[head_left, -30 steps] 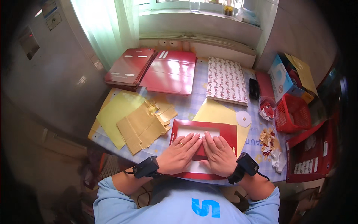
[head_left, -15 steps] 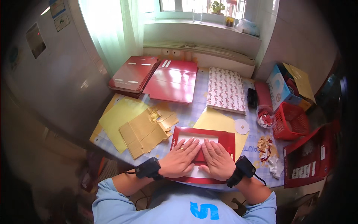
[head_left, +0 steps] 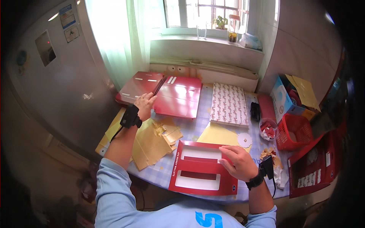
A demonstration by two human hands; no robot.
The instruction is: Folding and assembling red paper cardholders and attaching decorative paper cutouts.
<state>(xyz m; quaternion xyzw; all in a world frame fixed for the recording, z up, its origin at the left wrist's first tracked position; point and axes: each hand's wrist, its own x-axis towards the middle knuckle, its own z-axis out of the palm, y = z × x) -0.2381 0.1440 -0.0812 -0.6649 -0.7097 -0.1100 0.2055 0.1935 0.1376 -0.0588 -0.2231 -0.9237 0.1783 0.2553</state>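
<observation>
A flat red cardboard sleeve (head_left: 197,165) with two long cut-out windows lies at the table's near edge. My right hand (head_left: 241,163) is over its upper right corner, thumb and fingers apart, holding nothing. Farther left, my left hand (head_left: 145,106) reaches to the near right edge of a stack of red cardboard sleeves (head_left: 134,84). Its fingers are stretched out against that edge; whether they touch the top sleeve is hard to see. Right beside that stack lies another pile of glossy red card (head_left: 179,97).
Torn yellow cardboard (head_left: 152,146) lies left of centre. A patterned white stack (head_left: 229,104) lies at the back. On the right are a red plastic basket (head_left: 284,137), a tub of red scraps (head_left: 268,129), a blue box (head_left: 279,100) and an open red box (head_left: 315,167).
Both hands have come up off the red sleeve. My left hand has gone far left to the red stack; my right has shifted to the sleeve's upper right corner. The view has tilted up.
</observation>
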